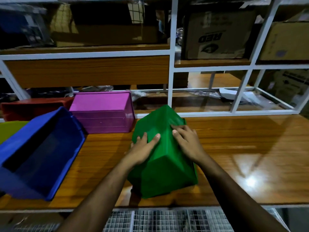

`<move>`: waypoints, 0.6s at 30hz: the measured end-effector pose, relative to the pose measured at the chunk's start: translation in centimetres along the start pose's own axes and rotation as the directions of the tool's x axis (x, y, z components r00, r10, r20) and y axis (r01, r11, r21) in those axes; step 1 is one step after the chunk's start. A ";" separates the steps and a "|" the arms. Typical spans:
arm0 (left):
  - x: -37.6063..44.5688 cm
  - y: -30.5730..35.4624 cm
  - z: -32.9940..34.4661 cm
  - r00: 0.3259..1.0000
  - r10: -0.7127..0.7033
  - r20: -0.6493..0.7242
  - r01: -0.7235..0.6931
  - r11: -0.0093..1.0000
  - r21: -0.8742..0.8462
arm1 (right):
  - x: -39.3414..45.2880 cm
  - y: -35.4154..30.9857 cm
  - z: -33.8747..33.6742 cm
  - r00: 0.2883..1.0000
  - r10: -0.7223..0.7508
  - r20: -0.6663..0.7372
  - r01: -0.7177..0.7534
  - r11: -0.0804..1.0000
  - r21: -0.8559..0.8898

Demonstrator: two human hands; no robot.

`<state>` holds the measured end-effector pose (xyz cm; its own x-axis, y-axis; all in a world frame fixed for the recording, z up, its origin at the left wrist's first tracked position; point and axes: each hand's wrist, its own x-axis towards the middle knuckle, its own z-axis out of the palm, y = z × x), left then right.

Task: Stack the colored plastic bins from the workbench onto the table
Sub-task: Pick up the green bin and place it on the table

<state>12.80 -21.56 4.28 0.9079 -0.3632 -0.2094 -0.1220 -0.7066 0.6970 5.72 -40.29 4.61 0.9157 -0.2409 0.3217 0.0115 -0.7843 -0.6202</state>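
Observation:
A green plastic bin (164, 171) sits tilted, upside down, on the wooden workbench (234, 148) in front of me. My left hand (143, 148) presses on its left side and my right hand (187, 143) on its right side, gripping it between them. To the left, a blue bin (40, 156) lies tipped with its opening toward me. A purple bin (102, 111) rests upside down behind it. Further left a red bin (33, 106) lies at the back, and a yellow-green bin (10, 129) peeks from behind the blue one.
A white metal shelf frame (172, 52) rises behind the workbench, holding cardboard boxes (215, 34) and plastic wrap. A wire mesh (158, 220) lies below the bench's front edge. The right part of the bench top shows bare wood with light glare.

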 end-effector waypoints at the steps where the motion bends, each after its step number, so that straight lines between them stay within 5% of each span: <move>1: -0.1 0.4 -0.2 1.000 0.004 -0.002 -0.004 0.999 -0.042 | 0.0 -0.8 0.1 0.999 -0.042 0.011 0.041 0.999 0.006; 6: 0.0 0.4 -2.3 1.000 0.008 -0.027 -0.015 0.964 -0.265 | 0.5 -2.5 0.4 0.972 -0.186 0.142 0.167 0.976 0.136; 9: 1.0 -1.3 -3.8 0.999 0.020 0.033 -0.002 0.875 -0.485 | 1.1 -1.4 1.2 0.996 0.070 0.047 -0.066 0.994 -0.087; 12: 0.3 -2.0 -4.6 0.994 0.098 0.047 -0.045 0.764 -0.643 | 1.8 -1.2 1.5 0.891 0.450 0.067 -0.455 0.880 0.139; 14: 0.3 -2.1 -4.3 0.991 0.134 0.025 -0.079 0.714 -0.696 | 2.4 -1.7 1.8 0.879 0.464 0.109 -0.472 0.815 0.336; 18: -0.1 -2.2 -3.9 0.987 0.158 -0.039 -0.141 0.706 -0.694 | 3.0 -3.2 1.9 0.902 0.431 0.027 -0.405 0.822 0.401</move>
<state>14.57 -17.65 5.46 0.8922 -0.4464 -0.0692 0.0645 -0.0257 0.9976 9.15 -37.41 6.16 0.8418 -0.5397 0.0035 -0.2002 -0.3183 -0.9266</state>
